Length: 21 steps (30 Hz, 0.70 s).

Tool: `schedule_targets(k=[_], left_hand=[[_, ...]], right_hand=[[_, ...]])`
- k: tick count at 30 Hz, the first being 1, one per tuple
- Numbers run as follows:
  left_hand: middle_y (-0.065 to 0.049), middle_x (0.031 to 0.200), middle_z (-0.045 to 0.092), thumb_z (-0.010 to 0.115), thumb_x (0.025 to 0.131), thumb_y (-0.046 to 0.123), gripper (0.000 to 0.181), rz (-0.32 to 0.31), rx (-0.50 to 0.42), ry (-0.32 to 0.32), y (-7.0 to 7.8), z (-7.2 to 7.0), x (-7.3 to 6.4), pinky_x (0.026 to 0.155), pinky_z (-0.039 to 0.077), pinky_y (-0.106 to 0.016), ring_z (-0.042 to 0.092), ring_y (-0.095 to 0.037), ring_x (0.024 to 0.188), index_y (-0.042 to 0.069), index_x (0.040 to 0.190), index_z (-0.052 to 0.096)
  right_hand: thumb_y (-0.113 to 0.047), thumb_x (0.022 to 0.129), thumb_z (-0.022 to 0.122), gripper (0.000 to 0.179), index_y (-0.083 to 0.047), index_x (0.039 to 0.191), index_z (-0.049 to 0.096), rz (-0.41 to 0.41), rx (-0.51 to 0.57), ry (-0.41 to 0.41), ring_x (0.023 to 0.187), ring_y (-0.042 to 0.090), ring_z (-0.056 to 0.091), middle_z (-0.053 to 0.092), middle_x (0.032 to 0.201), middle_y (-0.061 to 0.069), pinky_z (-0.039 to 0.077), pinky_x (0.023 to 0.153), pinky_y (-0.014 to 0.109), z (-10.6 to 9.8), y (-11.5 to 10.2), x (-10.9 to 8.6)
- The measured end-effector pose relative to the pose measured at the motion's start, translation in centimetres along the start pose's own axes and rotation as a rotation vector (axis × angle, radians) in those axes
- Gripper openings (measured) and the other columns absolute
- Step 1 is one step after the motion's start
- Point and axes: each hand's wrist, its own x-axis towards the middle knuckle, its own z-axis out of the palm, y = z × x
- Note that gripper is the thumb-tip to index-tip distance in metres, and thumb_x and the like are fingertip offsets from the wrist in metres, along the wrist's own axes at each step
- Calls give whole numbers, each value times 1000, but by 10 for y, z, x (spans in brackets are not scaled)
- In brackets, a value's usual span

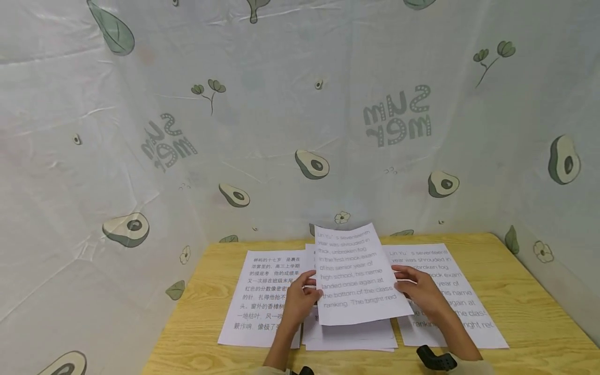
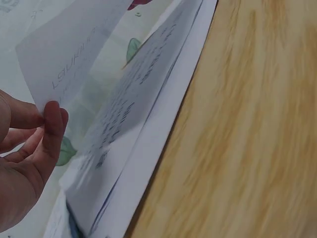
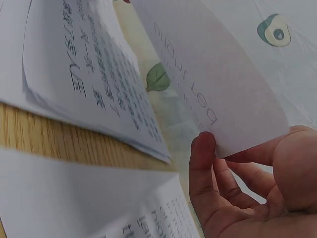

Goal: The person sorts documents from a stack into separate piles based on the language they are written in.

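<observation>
A white sheet of paper (image 1: 355, 278) printed with English text is held up above the table, tilted, its printed side facing the head camera. My left hand (image 1: 299, 301) pinches its left edge, and in the left wrist view the thumb and fingers (image 2: 53, 124) meet at that edge. On the opposite side, my right hand (image 1: 424, 296) pinches the right edge; the right wrist view shows a fingertip (image 3: 204, 145) against the paper. Beneath the raised sheet lies a paper stack (image 1: 351, 341), partly hidden, with Chinese print visible in the right wrist view.
To the left, partly behind my left hand, lies paper with Chinese text (image 1: 255, 302). Paper with English text (image 1: 469, 312) lies on the right, under my right forearm. The wooden table (image 1: 529, 291) meets a hanging avocado-print sheet (image 1: 281, 130) at the back.
</observation>
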Motion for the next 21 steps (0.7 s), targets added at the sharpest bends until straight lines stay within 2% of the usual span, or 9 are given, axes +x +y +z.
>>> schedule_targets(k=[5,14,21], left_hand=[[-8,114,72,80,90,0,56,4,11,-5,1,20,0,71,58,-22,69,-8,87,7,144,66],[-3,107,72,79,88,-2,55,31,-22,-25,5,62,-3,67,58,-20,69,-4,80,4,142,67],[0,103,72,79,88,-2,55,40,-43,-53,6,92,-9,66,56,-17,68,-1,78,3,141,67]], right_hand=[[-10,107,59,59,3,162,41,30,-11,2,111,17,68,51,154,32,58,84,23,-16,7,-4],[-11,108,60,61,7,162,37,56,-35,5,103,4,66,49,153,36,58,83,23,-51,30,-16],[-12,107,62,61,10,160,40,74,-102,28,99,-6,59,49,152,37,58,82,21,-77,42,-25]])
